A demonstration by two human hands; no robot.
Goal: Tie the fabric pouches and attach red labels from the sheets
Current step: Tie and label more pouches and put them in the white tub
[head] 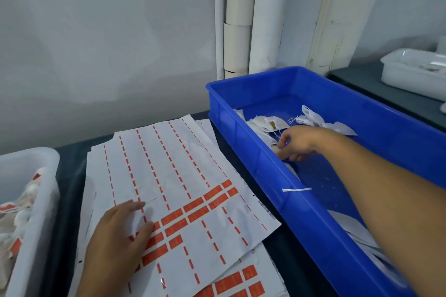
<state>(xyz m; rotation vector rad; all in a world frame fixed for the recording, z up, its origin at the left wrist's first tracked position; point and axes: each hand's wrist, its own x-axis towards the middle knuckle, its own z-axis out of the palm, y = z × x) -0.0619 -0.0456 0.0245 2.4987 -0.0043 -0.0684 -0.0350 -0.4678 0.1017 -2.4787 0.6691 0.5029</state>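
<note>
A stack of white label sheets point(178, 176) lies on the dark table, most rows peeled, with some red labels point(193, 207) left across the top sheet. My left hand point(120, 236) rests flat on that sheet, fingers straight, touching the red labels. My right hand point(294, 143) reaches into the blue bin point(265, 176), its fingers curled down onto a white fabric pouch point(275, 144) by the bin's left wall; whether it grips the pouch is unclear. More white pouches point(313, 119) with strings lie further back in the bin.
A white tub point(45, 166) at the left holds finished pouches with red labels. A loose white string point(296, 190) lies over the blue bin's near rim. Another white tray point(415, 72) sits on a counter at the far right. White pipes and a wall stand behind.
</note>
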